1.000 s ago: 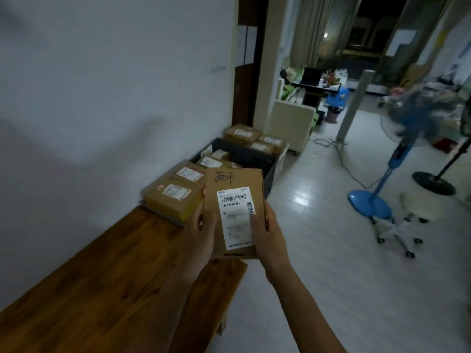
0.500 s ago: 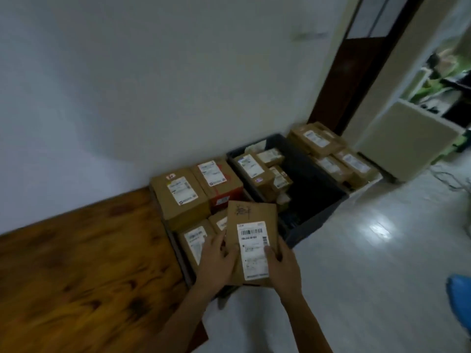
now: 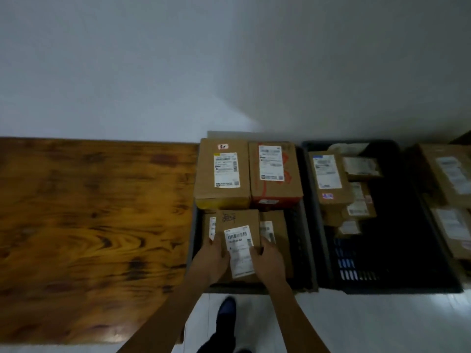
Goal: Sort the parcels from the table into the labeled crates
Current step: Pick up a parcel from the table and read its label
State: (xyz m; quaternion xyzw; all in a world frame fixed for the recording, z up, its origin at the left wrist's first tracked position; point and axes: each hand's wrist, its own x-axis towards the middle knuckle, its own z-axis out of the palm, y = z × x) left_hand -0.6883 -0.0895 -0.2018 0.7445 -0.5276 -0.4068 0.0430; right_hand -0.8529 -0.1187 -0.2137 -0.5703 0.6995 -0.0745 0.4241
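Observation:
A flat cardboard parcel (image 3: 238, 225) with a white barcode label and black handwriting sits low in the left crate (image 3: 304, 240), on top of other parcels. My left hand (image 3: 212, 261) grips its left edge and my right hand (image 3: 267, 258) grips its right edge, thumbs on its top face. Two bigger cardboard parcels (image 3: 223, 174) lie side by side at the back of the same crate. The wooden table (image 3: 89, 225) lies to the left with no parcels on the part I see.
A dark crate (image 3: 397, 284) in the middle holds several small parcels at its back left. A third crate at the right edge carries larger parcels (image 3: 448, 174). A white wall stands behind everything. My foot (image 3: 226, 308) is on the pale floor below the crates.
I have moved from the table's end to face the crates. The parcel went from chest height down into the left crate, both hands still on it.

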